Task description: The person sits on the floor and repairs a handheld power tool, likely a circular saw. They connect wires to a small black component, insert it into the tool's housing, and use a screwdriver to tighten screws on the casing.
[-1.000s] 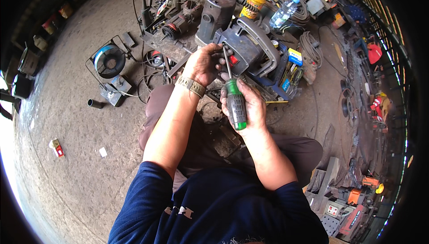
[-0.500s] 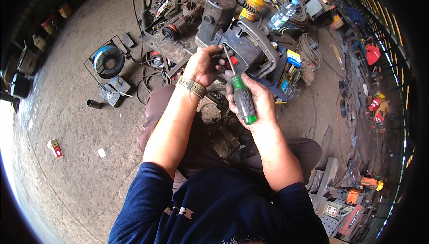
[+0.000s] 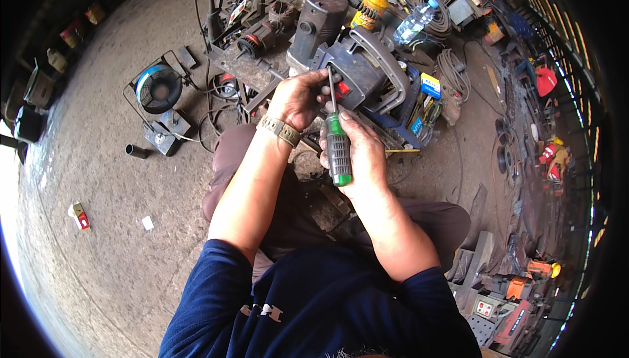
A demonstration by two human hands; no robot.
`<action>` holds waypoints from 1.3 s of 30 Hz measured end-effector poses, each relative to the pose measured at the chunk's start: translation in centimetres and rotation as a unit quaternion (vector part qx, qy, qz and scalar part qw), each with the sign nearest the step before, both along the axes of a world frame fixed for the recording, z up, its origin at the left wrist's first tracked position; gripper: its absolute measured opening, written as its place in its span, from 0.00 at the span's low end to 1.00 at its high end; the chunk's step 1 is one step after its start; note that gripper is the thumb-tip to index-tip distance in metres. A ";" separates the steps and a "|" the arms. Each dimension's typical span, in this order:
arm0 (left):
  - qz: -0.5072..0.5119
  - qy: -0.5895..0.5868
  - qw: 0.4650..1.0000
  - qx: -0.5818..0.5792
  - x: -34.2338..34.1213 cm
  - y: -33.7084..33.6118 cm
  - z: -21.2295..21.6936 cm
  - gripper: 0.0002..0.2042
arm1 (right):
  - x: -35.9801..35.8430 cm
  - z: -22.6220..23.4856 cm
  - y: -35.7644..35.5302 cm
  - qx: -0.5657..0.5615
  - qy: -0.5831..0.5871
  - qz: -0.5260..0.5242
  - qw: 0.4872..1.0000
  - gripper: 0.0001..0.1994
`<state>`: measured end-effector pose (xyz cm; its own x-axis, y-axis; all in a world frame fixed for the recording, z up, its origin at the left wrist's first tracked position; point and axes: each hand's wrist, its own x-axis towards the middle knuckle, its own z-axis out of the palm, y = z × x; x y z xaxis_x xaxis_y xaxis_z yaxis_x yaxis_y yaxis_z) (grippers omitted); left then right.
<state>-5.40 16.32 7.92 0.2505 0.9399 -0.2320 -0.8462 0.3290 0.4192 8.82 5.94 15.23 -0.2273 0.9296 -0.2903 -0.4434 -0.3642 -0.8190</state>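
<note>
My right hand point(image 3: 367, 158) is closed round the green and black handle of a screwdriver point(image 3: 339, 151). Its metal shaft points away from me, with the tip at the near end of a dark grey power tool point(image 3: 359, 73). This tool has a cylindrical motor housing, a curved grey handle and a red part point(image 3: 343, 88) beside the screwdriver shaft. My left hand point(image 3: 295, 101), a watch on its wrist, is at the same end. Its fingers are curled together close to the screwdriver tip; what they pinch, if anything, is hidden.
A low metal bench point(image 3: 242, 66) carries a motor part point(image 3: 255, 43). Behind the tool are a yellow bottle point(image 3: 370, 10) and a water bottle point(image 3: 414, 22). A blue tray point(image 3: 409, 132) with boxes stands right. A small fan point(image 3: 157, 88) and cables lie on the floor at left.
The screwdriver handle and my right hand have swung left, so the shaft now stands nearly straight. My left hand stays almost where it was at the power tool.
</note>
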 end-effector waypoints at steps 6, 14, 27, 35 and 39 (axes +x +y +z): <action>0.020 -0.009 1.000 -0.006 0.2 0.1 -0.5 0.05 | -0.3 0.1 0.0 0.002 0.001 0.001 1.000 0.17; 0.046 -0.022 0.998 -0.029 0.2 -0.4 -0.1 0.05 | 1.5 0.4 0.7 -0.001 -0.010 0.049 0.999 0.22; 0.063 0.025 0.997 -0.036 0.7 -0.1 0.1 0.06 | 3.6 0.5 0.7 0.030 -0.087 0.089 0.992 0.23; 0.108 0.046 0.992 -0.038 1.1 -1.1 1.0 0.07 | 8.8 -7.4 2.7 0.343 -0.434 -0.098 0.827 0.12; 0.111 0.064 0.992 -0.013 1.0 -0.7 0.4 0.07 | 6.4 -10.8 4.6 0.388 -0.517 -0.172 0.743 0.24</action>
<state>-4.41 15.58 8.32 0.0051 0.9617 -0.2739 -0.8396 0.1529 0.5213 15.21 10.55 4.44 0.0339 0.8592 0.5105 0.6125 0.3857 -0.6900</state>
